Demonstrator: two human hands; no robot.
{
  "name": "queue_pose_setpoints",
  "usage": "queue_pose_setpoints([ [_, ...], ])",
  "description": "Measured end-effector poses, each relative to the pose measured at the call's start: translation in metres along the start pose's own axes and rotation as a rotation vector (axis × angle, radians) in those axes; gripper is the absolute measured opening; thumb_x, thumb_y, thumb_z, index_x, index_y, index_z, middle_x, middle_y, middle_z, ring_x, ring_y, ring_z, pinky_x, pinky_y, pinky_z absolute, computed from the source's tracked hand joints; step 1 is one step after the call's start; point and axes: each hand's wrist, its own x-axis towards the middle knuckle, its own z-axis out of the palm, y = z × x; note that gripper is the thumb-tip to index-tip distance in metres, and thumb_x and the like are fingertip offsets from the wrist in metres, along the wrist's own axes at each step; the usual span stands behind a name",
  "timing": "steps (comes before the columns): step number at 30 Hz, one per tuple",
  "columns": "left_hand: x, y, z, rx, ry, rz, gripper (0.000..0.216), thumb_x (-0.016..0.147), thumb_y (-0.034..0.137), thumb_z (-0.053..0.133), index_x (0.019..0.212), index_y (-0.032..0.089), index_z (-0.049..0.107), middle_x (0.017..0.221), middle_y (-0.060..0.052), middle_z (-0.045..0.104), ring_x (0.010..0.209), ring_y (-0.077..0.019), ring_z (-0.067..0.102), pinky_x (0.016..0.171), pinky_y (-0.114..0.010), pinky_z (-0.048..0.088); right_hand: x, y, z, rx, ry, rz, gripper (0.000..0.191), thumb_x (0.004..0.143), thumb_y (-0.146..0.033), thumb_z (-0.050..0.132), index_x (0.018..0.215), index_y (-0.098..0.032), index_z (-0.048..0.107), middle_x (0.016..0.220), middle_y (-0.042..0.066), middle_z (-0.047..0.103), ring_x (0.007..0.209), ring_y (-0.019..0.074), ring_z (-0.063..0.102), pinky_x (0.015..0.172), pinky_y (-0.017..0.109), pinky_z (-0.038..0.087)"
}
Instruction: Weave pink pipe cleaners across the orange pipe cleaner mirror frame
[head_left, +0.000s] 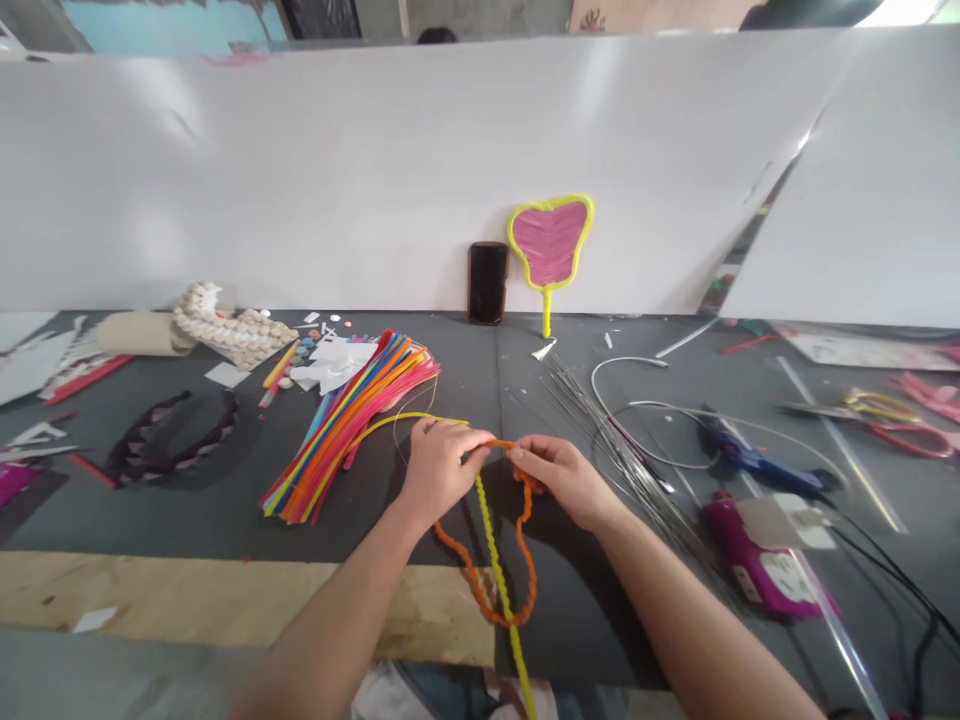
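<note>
A crimped yellow strip crosses the near edge of the dark tabletop. A crimped orange strip loops below both hands, its upper stretch pinched tight by left hand and right hand. A coloured bundle bounds the left, metal wires the right; tabletop reaches the phone.

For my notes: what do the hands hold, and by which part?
Left hand and right hand pinch the orange crinkled cord at either side of a stretch above its loop; any hold on the yellow cord is unclear.
</note>
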Motion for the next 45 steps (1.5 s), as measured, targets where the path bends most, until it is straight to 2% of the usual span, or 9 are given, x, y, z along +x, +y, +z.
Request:
queue_pose_setpoints([
  [13,-0.004,0.001,0.002,0.009,0.016,0.054,0.019,0.085,0.020,0.055,0.091,0.031,0.069,0.089,0.000,0.073,0.096,-0.0208,0.062,0.104,-0.052,0.015,0.003,0.004,-0.003,0.117,0.003,0.052,0.030,0.076,-0.042,0.067,0.066,-0.015,0.058,0.059,-0.003,0.056,0.047,0.0049,0.038,0.044,0.021,0.024],
  [17,-0.002,-0.001,0.002,-0.155,0.144,-0.029,0.028,0.084,0.032,0.058,0.111,0.026,0.062,0.113,-0.007,0.066,0.108,-0.0226,0.057,0.104,-0.047,0.027,0.003,0.002,-0.008,0.209,0.041,0.056,0.030,0.073,-0.044,0.070,0.069,-0.016,0.060,0.061,-0.003,0.056,0.046,0.0045,0.038,0.043,0.019,0.025],
  [20,0.001,-0.005,0.002,-0.551,0.251,-0.232,0.051,0.082,0.039,0.060,0.128,0.022,0.048,0.129,-0.013,0.054,0.117,-0.0239,0.053,0.099,-0.041,0.040,0.002,-0.004,-0.019,0.356,0.125,0.044,0.029,0.068,-0.042,0.075,0.073,-0.017,0.061,0.063,-0.003,0.056,0.048,0.0048,0.041,0.043,0.018,0.030],
  [23,0.003,-0.005,-0.001,-1.133,0.116,-0.490,0.056,0.079,0.043,0.062,0.128,0.021,0.044,0.130,-0.015,0.051,0.115,-0.0255,0.055,0.091,-0.040,0.048,0.002,-0.010,-0.031,0.497,0.201,0.014,0.030,0.064,-0.039,0.079,0.077,-0.018,0.062,0.064,-0.003,0.055,0.051,0.0053,0.045,0.045,0.017,0.036],
  [26,0.000,0.001,-0.001,-1.535,-0.212,-0.563,0.050,0.076,0.039,0.068,0.119,0.020,0.051,0.124,-0.015,0.056,0.109,-0.0263,0.059,0.089,-0.042,0.049,0.002,-0.014,-0.042,0.580,0.273,-0.042,0.028,0.066,-0.037,0.078,0.080,-0.019,0.062,0.063,-0.005,0.053,0.048,0.0049,0.042,0.041,0.016,0.036],
  [29,-0.006,0.013,0.004,-1.663,-0.522,-0.579,0.048,0.070,0.024,0.075,0.113,0.019,0.054,0.115,-0.013,0.062,0.101,-0.0266,0.064,0.083,-0.043,0.052,0.002,-0.017,-0.050,0.641,0.305,-0.092,0.025,0.068,-0.035,0.076,0.081,-0.020,0.061,0.064,-0.005,0.052,0.047,0.0049,0.041,0.038,0.016,0.034],
  [32,-0.013,0.025,0.012,-1.656,-0.681,-0.647,0.044,0.065,0.015,0.078,0.103,0.018,0.057,0.102,-0.009,0.067,0.089,-0.0239,0.068,0.073,-0.039,0.056,0.002,-0.018,-0.055,0.717,0.294,-0.106,0.024,0.068,-0.033,0.076,0.081,-0.020,0.061,0.063,-0.006,0.051,0.046,0.0040,0.040,0.037,0.014,0.032],
  [38,-0.017,0.035,0.020,-1.577,-0.640,-0.757,0.029,0.066,0.021,0.078,0.087,0.014,0.059,0.081,-0.006,0.071,0.064,-0.0145,0.068,0.058,-0.025,0.056,0.004,-0.015,-0.053,0.675,0.279,-0.119,0.026,0.076,-0.043,0.069,0.089,-0.021,0.065,0.072,-0.002,0.060,0.052,0.0065,0.047,0.045,0.017,0.040],
  [45,-0.014,0.036,0.018,-1.614,-0.521,-0.774,0.029,0.064,0.021,0.080,0.080,0.014,0.057,0.083,-0.006,0.072,0.062,-0.0126,0.068,0.059,-0.023,0.056,0.001,-0.012,-0.031,0.563,0.055,-0.056,0.030,0.072,-0.041,0.073,0.094,-0.020,0.067,0.089,0.003,0.066,0.061,0.0089,0.053,0.059,0.023,0.045],
])
